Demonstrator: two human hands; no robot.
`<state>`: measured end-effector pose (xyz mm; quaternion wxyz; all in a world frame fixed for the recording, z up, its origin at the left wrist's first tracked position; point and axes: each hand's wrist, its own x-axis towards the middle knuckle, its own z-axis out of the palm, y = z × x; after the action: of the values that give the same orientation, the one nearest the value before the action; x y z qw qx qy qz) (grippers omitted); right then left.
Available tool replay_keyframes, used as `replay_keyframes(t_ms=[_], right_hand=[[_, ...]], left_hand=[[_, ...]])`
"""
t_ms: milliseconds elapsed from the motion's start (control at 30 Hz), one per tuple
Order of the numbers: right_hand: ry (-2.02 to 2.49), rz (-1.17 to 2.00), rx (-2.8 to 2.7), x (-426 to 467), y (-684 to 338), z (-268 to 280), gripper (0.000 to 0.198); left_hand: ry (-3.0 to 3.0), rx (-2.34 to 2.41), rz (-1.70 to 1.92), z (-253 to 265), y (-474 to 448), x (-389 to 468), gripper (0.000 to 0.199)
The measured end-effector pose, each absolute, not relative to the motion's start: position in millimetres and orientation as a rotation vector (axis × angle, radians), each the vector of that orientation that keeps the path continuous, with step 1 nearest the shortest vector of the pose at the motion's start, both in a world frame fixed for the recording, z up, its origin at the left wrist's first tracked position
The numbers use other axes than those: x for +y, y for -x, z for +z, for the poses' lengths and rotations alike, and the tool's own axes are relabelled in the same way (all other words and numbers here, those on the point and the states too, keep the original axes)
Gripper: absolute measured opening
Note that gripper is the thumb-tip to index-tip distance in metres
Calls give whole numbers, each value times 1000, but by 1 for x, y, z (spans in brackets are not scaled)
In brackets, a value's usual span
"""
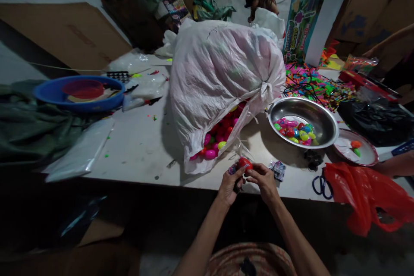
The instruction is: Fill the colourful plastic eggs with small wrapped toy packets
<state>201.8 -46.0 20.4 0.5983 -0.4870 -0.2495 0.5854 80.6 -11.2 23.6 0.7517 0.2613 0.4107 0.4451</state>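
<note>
Over the table's front edge, my left hand point(230, 186) is closed around a red plastic egg point(245, 164). Something small and dark shows under its fingers; I cannot make out what. The fingers of my right hand point(263, 180) pinch the egg's right side. Just ahead, a big white woven sack point(223, 60) lies tied, with a gap that shows pink, red, green and yellow plastic eggs point(211, 148). Close to my right hand is a small stack of printed stickers or slips point(278, 170). A steel bowl point(328, 131) of colourful eggs stands further right.
Blue-handled scissors point(322, 186) and a red plastic bag point(365, 189) lie at the right edge, near a plate point(368, 161) and another person's arm point(396, 166). A blue basin point(48, 94) and clear plastic bags point(80, 148) are left. Someone point(263, 0) bends behind the sack.
</note>
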Motion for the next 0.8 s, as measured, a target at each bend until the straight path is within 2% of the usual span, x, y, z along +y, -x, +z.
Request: replay_keyframes(t_ms=[200,400,500,800], right_hand=[[1173,1255,-665,-47,-198,17,30],[1294,840,-1006,-47,-196,18,39],[1342,797,-1095,-46,-199,17,43],[1461,601,-1266,-44,-204,13,35]], left_hand=[[-671,997,983,27,-78,-8,36],[-648,995,976,24,-82,-10,33],[-656,981,930,18,-81,-12,35],[-656,945,824,17,-87,-7,34]])
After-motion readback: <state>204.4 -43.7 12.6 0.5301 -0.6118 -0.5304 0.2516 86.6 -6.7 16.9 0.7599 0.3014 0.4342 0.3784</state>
